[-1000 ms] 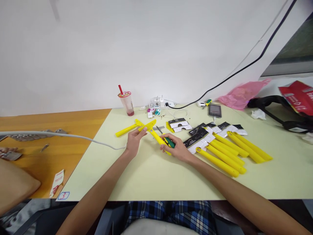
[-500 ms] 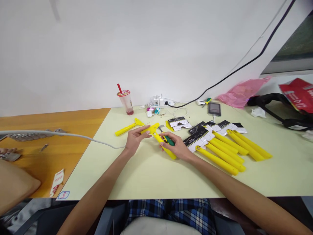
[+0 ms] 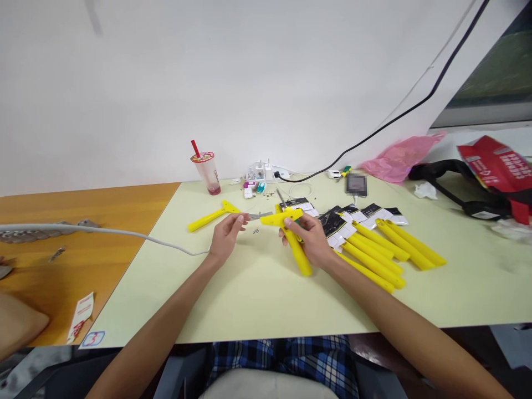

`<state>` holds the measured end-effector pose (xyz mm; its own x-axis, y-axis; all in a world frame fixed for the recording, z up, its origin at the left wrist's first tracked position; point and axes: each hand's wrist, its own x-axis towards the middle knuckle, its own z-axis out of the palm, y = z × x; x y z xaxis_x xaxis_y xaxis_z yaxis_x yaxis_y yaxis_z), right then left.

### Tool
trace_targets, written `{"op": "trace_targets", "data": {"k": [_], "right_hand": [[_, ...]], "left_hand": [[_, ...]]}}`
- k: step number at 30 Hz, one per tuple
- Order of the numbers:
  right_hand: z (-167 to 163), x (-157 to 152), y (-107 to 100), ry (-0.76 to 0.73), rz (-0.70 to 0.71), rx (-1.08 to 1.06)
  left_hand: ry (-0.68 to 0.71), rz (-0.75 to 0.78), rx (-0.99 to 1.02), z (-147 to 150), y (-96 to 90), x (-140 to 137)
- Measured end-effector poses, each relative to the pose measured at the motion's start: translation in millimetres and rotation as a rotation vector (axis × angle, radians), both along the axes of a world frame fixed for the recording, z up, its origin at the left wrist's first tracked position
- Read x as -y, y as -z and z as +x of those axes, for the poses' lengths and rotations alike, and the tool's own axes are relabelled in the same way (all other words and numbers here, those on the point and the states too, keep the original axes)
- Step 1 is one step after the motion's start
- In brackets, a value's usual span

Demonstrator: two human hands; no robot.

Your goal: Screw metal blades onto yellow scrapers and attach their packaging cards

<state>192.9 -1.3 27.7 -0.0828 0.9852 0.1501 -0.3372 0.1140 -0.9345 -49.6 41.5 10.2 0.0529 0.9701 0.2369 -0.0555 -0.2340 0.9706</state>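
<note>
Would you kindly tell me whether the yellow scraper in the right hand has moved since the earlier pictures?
Yes: the yellow scraper in the right hand has moved rightward, farther from the drink cup standing on the table.

We read what looks like a 3 on the tag; on the red bag, cards and slip, we find print too blurred.

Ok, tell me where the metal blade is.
Near the centre of the head view, the metal blade is pinched by the left hand, just left of the yellow T-shaped tool in the right hand.
</note>
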Motion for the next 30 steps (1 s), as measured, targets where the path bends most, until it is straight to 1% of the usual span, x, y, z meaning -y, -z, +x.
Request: {"op": "trace_targets", "data": {"k": [3, 5, 7, 9, 11, 13, 14, 17, 20, 23, 26, 28, 30], "right_hand": [[10.7, -3.1, -12.9, 0.123, 0.033, -0.076], [16.5, -4.5, -19.5, 0.167, 0.030, -0.100], [20.2, -6.1, -22.0, 0.194, 0.025, -0.099], [21.5, -8.4, -20.1, 0.205, 0.015, -0.099], [20.7, -11.2, -14.9, 0.202, -0.003, -0.110], [18.6, -14.0, -8.3, 0.183, -0.021, -0.114], [17.3, -15.2, -5.0, 0.169, -0.029, -0.110], [13.8, -17.6, 3.8, 0.125, -0.070, -0.099], [11.6, -18.5, 9.3, 0.105, -0.127, -0.121], [10.3, -18.7, 11.5, 0.082, -0.163, -0.148], [10.0, -18.9, 11.8, 0.081, -0.171, -0.154], [10.3, -19.1, 11.5, 0.090, -0.184, -0.154], [10.6, -19.3, 11.0, 0.094, -0.208, -0.163]], "left_hand": [[-0.099, 0.022, -0.052, -10.3, 10.4, -13.5], [-0.119, 0.040, -0.106, -15.3, 14.6, -17.4], [-0.108, 0.060, -0.158, -16.9, 15.8, -19.7], [-0.058, 0.075, -0.217, -14.7, 13.8, -25.0], [0.016, 0.086, -0.307, -9.3, 9.0, -37.4], [0.082, 0.092, -0.426, -2.5, 3.0, -57.6], [0.118, 0.070, -0.493, 0.7, 0.0, -69.7], [0.204, 0.013, -0.555, 6.5, -6.5, -105.4], [0.276, -0.040, -0.599, 5.7, -9.2, -128.1], [0.335, -0.090, -0.655, 1.8, -11.2, -134.5], [0.373, -0.110, -0.687, -1.2, -17.2, -131.0], [0.389, -0.107, -0.697, -1.6, -25.7, -126.3], [0.394, -0.084, -0.691, 0.3, -39.4, -120.1]]}}
